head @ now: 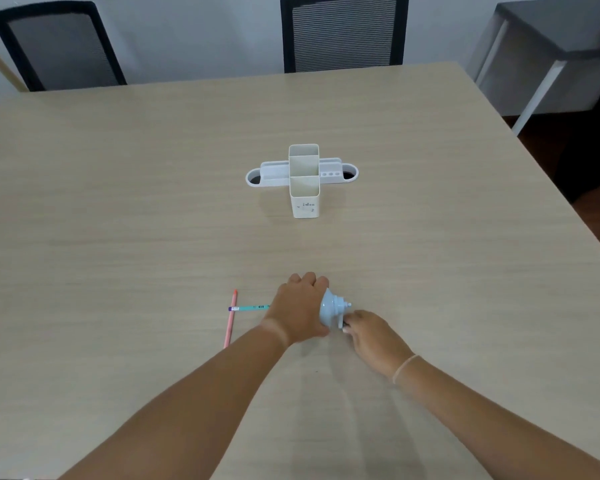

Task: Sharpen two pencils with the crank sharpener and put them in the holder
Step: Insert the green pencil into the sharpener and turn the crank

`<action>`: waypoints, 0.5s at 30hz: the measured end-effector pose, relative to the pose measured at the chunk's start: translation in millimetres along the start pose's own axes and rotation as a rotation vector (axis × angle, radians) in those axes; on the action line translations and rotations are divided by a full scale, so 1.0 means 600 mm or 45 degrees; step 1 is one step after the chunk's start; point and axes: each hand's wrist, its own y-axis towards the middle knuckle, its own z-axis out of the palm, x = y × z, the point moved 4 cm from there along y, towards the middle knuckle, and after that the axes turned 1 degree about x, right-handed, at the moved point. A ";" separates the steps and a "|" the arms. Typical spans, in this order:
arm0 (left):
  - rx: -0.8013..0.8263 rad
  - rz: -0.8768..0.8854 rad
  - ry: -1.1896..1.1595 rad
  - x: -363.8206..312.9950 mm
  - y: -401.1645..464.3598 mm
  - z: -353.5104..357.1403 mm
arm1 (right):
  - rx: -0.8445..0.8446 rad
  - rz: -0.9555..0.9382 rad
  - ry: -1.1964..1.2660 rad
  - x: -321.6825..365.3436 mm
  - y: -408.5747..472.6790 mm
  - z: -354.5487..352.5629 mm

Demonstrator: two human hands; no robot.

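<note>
A light blue crank sharpener [331, 308] sits on the table near me. My left hand [300, 308] grips its body from above and covers most of it. My right hand [369, 336] pinches the crank handle [342, 322] at the sharpener's right end. A teal pencil [248, 308] lies level, its right end hidden under my left hand toward the sharpener. A pink pencil [230, 318] lies loose on the table just left of it, touching or crossing the teal pencil's end. The white pencil holder [303, 199] stands upright farther back at the table's middle, with nothing visible in its compartments.
The wooden table [118, 220] spreads wide around the objects. Two black mesh chairs [343, 32] stand behind its far edge. A grey side table [551, 36] is at the back right, beyond the table's right edge.
</note>
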 end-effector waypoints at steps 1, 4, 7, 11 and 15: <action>-0.001 -0.003 0.004 0.000 0.001 -0.001 | -0.013 -0.044 -0.019 0.007 -0.018 -0.005; 0.001 0.000 0.014 -0.001 0.002 -0.003 | -0.204 -0.219 0.004 0.039 -0.052 -0.059; 0.014 0.025 0.018 -0.002 0.001 -0.002 | -0.363 -0.241 0.032 0.048 -0.009 -0.112; -0.006 0.018 0.016 -0.003 0.002 -0.002 | -0.206 -0.033 0.000 0.020 0.068 -0.085; -0.012 0.003 -0.002 -0.001 0.001 -0.001 | -0.020 -0.008 -0.011 -0.003 0.020 -0.007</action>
